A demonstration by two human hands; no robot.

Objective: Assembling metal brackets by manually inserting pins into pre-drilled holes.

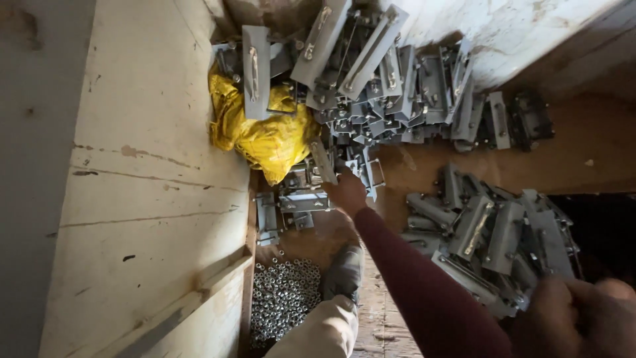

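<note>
Head view: the left hand (pixel 346 192), at the end of a long maroon sleeve (pixel 414 278), reaches forward onto a grey metal bracket (pixel 324 162) at the near edge of a big pile (pixel 391 86) of like brackets. The fingers curl over the bracket's end and touch it; whether they clamp it fully I cannot tell. The bracket lies tilted, just beside a crumpled yellow bag (pixel 265 136) that sits against the pale board wall (pixel 152 179).

The right hand (pixel 583 318) is at the lower right corner, blurred and close to the camera, its fingers bent at the near edge of a second heap (pixel 490 232) of brackets. Whether it holds a piece cannot be told.

Below the left hand, a mass of small silver nuts (pixel 285 295) lies against the board wall. A shoe (pixel 344 272) and a beige trouser leg (pixel 321 331) stand just beside the nuts on the brown floor (pixel 589 152).
</note>
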